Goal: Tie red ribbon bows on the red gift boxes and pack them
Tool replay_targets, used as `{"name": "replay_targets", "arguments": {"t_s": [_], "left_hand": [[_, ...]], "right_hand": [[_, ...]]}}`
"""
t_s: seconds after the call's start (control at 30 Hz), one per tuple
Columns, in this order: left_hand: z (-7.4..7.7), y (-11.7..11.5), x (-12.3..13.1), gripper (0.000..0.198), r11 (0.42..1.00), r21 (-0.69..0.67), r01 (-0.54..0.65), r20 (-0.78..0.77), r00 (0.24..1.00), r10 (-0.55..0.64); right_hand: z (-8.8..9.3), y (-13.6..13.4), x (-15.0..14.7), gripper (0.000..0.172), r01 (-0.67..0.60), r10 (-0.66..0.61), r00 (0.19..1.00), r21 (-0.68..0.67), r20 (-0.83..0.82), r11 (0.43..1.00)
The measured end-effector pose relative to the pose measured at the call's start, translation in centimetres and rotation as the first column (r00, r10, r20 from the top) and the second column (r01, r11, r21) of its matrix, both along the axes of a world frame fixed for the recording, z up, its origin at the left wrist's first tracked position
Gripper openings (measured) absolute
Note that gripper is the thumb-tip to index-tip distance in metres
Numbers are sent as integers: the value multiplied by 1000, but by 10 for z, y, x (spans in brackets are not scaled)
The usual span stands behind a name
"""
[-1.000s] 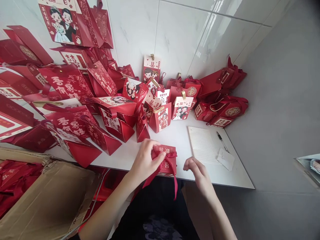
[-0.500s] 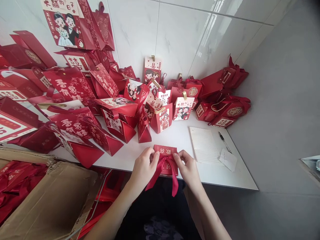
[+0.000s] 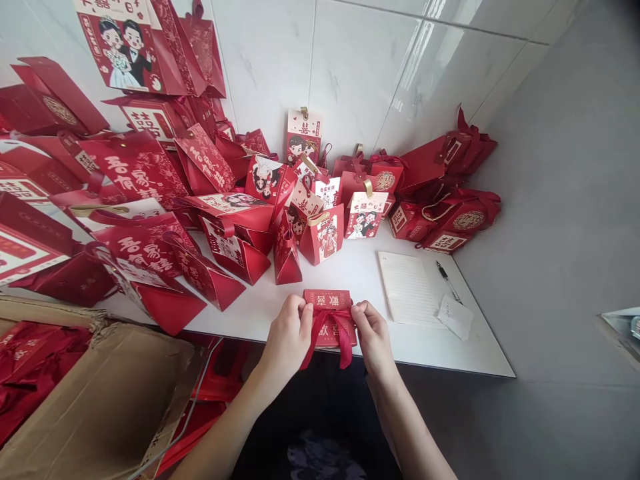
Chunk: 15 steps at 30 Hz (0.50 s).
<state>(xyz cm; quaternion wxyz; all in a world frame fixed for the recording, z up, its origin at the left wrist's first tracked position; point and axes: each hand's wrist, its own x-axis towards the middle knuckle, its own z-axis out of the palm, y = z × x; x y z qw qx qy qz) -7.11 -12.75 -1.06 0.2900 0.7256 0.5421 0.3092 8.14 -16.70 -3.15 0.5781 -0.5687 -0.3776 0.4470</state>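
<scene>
At the front edge of the table lies a small red gift box (image 3: 328,299) with pale Chinese characters on its top. A dark red ribbon (image 3: 345,343) goes round it, tied in a bow in the middle, with two tails hanging toward me. My left hand (image 3: 291,327) pinches the ribbon at the box's left side, thumb against curled fingers. On the right side, my right hand (image 3: 373,330) pinches the ribbon between thumb and forefinger. The fingertips hide the ends of the bow's loops.
Many red gift boxes (image 3: 227,250) crowd the table's left and back. More boxes (image 3: 450,213) stack against the right wall. A lined notepad (image 3: 407,287), a pen (image 3: 448,280) and a paper slip (image 3: 455,315) lie to the right. An opened cardboard carton (image 3: 100,407) stands lower left.
My hands have spread slightly apart at the ribbon. The tails have drawn up shorter and more of the box's printed top shows below the knot.
</scene>
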Motion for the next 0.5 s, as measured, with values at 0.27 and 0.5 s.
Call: {"name": "replay_targets", "arguments": {"t_s": [0.27,0.5], "left_hand": [[1,0,1,14,988,-131,75,117,991,-60],[12,13,-10,24,961,-93,259,201,951,-237]], "right_hand": [[14,-18,6,26,151,-327,828,380,456,913],[41,-29,-9,31,-511,-84,309,240,947,826]]}}
